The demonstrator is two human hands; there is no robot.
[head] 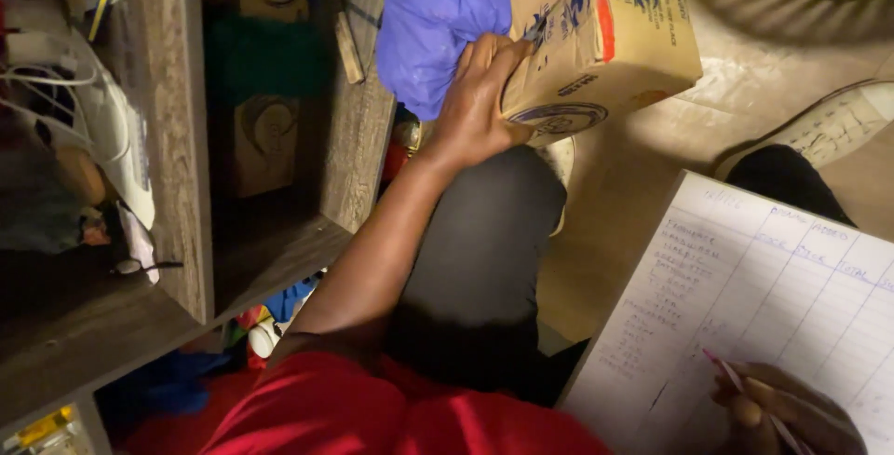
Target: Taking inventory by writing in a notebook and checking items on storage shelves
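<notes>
At the left of the frame stood a wooden shelf unit (168, 138), its compartments cluttered with white cables and small items. Up centre, the left hand (475, 106) lay open against a cardboard box (596, 36), beside a purple bag (433, 22). At lower right, the right hand (787, 413) gripped a pen (745, 390) over a ruled ledger (773, 297).

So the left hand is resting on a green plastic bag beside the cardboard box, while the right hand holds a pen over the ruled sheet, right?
Not quite: the head view shows the plastic bag is purple-blue, not green. The rest holds.
</notes>
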